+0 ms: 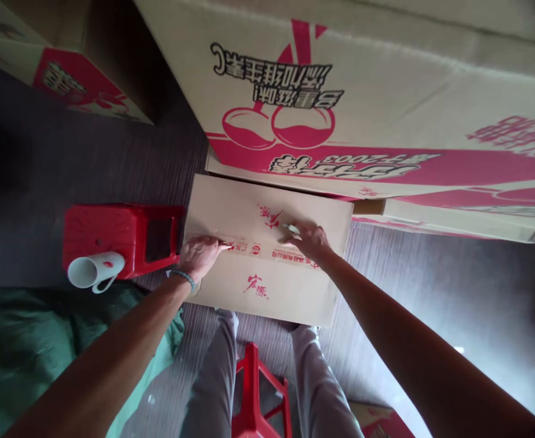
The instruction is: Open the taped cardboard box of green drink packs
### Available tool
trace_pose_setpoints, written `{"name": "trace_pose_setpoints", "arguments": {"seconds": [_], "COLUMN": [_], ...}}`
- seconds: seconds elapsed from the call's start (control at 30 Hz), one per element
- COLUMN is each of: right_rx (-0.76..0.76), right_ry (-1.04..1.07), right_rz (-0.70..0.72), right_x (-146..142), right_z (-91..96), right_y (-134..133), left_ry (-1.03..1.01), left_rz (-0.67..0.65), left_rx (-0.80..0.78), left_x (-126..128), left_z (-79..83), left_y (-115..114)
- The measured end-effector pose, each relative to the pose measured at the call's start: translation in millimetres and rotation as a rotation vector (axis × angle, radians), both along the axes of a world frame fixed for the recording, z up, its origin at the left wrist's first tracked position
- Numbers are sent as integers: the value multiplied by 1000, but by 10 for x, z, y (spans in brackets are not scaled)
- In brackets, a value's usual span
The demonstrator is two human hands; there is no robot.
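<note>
A flat brown cardboard carton (pixel 267 283) with red print lies on the floor in front of me. My left hand (pixel 199 255), a beaded bracelet at its wrist, rests on the carton's left end with its fingers stretched along a printed strip. My right hand (pixel 308 240) lies on the same strip farther right. Its fingers pinch a small pale tool (pixel 290 229), perhaps a box cutter, whose tip is too small to make out. The two hands are a short way apart.
Large pink-printed cartons (pixel 340 91) are stacked against the far edge of the brown carton. To its left stand a red plastic stool (pixel 121 237) and a white mug (pixel 95 271), above a green cloth (pixel 34 347). Another red stool (pixel 253 395) stands between my grey-trousered legs (pixel 213 377).
</note>
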State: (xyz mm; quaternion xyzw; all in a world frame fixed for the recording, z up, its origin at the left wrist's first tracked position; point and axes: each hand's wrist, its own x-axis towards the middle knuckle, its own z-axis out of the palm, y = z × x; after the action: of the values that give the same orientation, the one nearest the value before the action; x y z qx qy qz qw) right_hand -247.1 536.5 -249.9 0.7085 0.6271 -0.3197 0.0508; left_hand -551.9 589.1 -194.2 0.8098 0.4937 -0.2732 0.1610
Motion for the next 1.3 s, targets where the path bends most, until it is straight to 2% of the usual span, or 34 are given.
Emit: {"name": "trace_pose_setpoints", "arguments": {"seconds": [0.17, 0.27, 0.43, 0.5, 0.57, 0.63, 0.7, 0.77, 0.87, 0.97, 1.07, 1.2, 1.3], "right_rx": [-11, -24, -34, -31, -24, -29, -48, -81, -126, -118, -95, -88, -109], "right_ry": [22, 75, 118, 133, 134, 101, 15, -84, -134, -94, -40, -4, -19], "right_rz": [19, 20, -3, -28, -85, -188, -311, -387, -373, -279, -183, -126, -195], "right_x": [-35, -67, -159, -174, -103, 88, 381, 701, 1055, 1171, 1161, 1146, 1121], "right_z": [-24, -25, 37, 102, 187, 279, 361, 413, 375, 202, 60, 77, 139], "right_y": [-47, -63, -18, -19, -106, -323, -654, -1010, -1348, -1372, -1324, -1400, -1428], "left_ry": [19, 56, 101, 94, 72, 1, -128, -279, -383, -315, -250, -194, -216], "left_rz": [8, 27, 47, 25, 21, 62, 117, 137, 204, 333, 303, 301, 286], "left_rx": [-49, -42, -1, -7, 66, 222, 339, 346, 337, 340, 281, 302, 289], "left_x": [-108, -151, -143, -143, -120, -22, 190, 497, 948, 1143, 1112, 1160, 1361], "left_z": [75, 68, 27, 64, 134, 197, 211, 158, -20, -215, -308, -301, -310], "left_y": [-376, -562, -616, -599, -606, -661, -774, -938, -1242, -1549, -1754, -1791, -1736]}}
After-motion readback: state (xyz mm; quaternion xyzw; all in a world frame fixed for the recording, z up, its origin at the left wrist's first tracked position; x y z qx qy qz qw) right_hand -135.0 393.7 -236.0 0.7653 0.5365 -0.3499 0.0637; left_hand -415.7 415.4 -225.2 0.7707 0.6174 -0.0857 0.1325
